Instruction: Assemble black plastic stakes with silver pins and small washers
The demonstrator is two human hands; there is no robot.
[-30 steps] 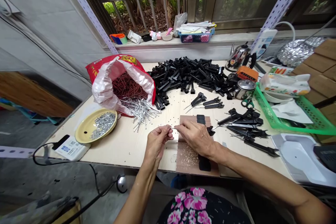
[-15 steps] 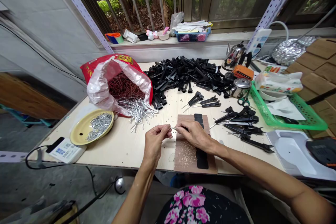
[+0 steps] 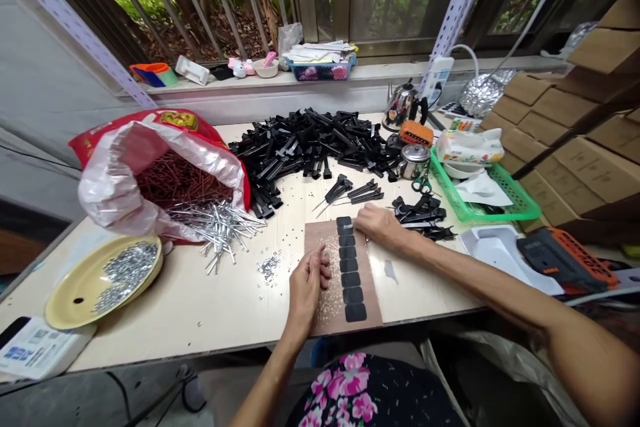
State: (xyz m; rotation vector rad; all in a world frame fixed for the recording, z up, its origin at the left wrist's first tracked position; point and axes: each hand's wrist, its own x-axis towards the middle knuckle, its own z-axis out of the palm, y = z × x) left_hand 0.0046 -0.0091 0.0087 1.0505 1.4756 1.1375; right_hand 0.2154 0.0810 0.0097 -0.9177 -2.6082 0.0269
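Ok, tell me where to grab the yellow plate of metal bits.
Pinch the yellow plate by its bare near-left rim, coming from the front. It lies flat and shallow, the metal bits heap toward its far right, and the bag crowds behind.

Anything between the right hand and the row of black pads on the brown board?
Nothing visible. The right hand rests at the top right corner of the brown rectangular board, fingertips beside the top of the row of black rounded pads. The left hand lies left of the row.

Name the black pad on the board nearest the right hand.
The farthest pad in the column, beside the right hand; the rest trail toward the person.
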